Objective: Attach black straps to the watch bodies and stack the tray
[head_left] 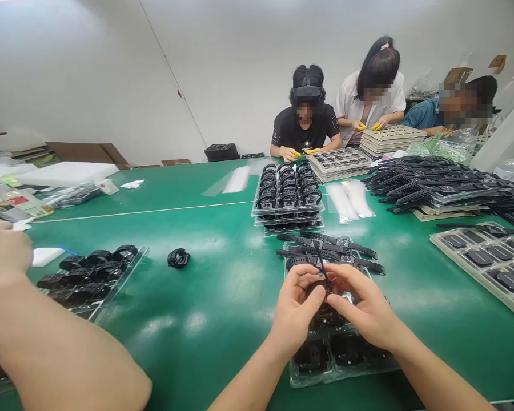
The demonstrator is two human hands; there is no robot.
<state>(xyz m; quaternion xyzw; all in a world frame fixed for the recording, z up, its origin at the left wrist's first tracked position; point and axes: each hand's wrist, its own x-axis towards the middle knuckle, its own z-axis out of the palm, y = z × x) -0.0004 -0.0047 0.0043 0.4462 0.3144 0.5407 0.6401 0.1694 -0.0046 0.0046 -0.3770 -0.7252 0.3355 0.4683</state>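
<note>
My left hand (297, 305) and my right hand (362, 299) meet over a clear plastic tray (325, 375). Between their fingertips they grip a black wristwatch (319, 258), one strap end pointing up; fingers cover most of its body. Both hands are closed on it. Under and in front of them, the tray's pockets hold black watches (346, 348). Several watches with straps laid flat (340, 245) lie across its far end. A single buckled watch (179, 258) sits on the green table to the left.
Stacked clear trays of looped watches (288, 191) stand ahead. Flat-strapped watches (437, 182) are piled at the right, beside a beige tray of watch bodies (492, 260). A neighbour's arm (51, 342) reaches in at left, over another watch tray (94, 274). Several people sit opposite.
</note>
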